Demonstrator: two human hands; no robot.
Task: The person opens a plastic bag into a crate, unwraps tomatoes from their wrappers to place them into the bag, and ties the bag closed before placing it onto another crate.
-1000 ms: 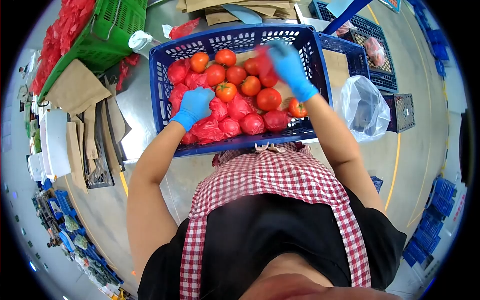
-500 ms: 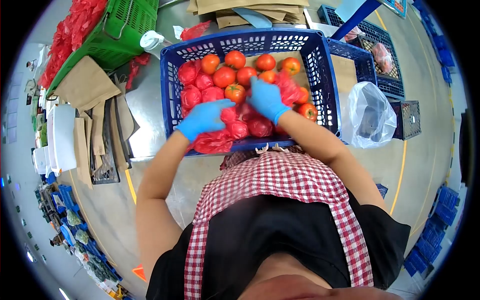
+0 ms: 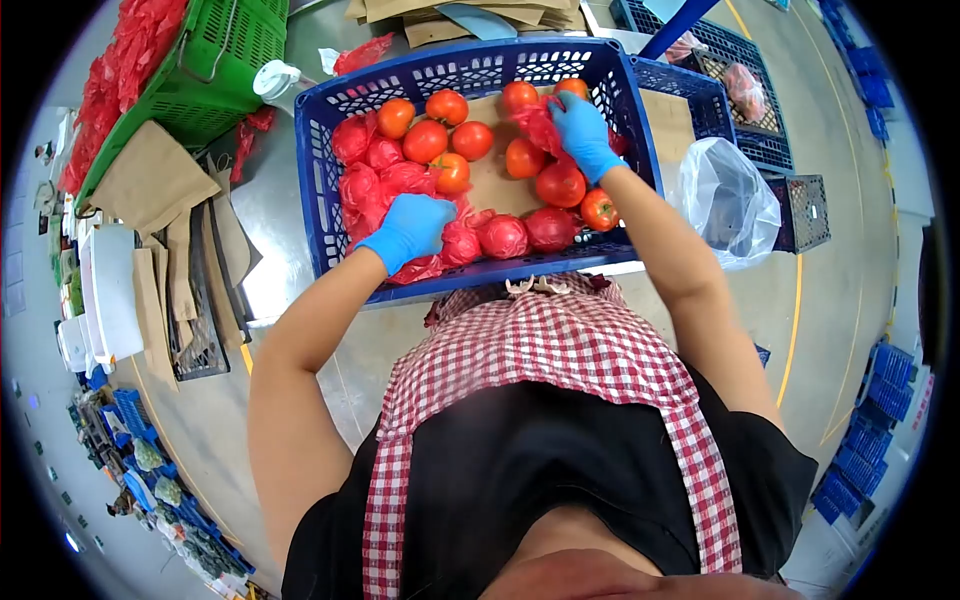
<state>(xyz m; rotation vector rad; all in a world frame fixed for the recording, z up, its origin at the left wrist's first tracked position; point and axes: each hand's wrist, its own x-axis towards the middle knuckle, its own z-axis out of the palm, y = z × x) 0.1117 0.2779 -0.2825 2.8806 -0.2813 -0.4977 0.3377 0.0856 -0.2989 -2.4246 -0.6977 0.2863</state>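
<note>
A blue crate (image 3: 309,190) holds bare tomatoes (image 3: 425,141) and, along its left and front, tomatoes wrapped in red plastic (image 3: 503,236). My left hand (image 3: 412,228), in a blue glove, rests with bent fingers on the wrapped tomatoes at the front left; what lies under its fingers is hidden. At the right back of the crate my gloved right hand (image 3: 583,127) is closed on crumpled red plastic (image 3: 538,125), among bare tomatoes. Brown cardboard (image 3: 492,189) shows on the crate floor between the tomatoes.
A green crate (image 3: 225,60) with red plastic stands at the back left, near a white-lidded container (image 3: 276,82). Brown paper sheets (image 3: 155,180) lie at the left. To the right are a second blue crate (image 3: 690,82) and a clear plastic bag (image 3: 730,205).
My right hand has gone from the crate's middle to its right back with the red plastic. More cardboard shows in the middle. My left hand remains over the wrapped tomatoes.
</note>
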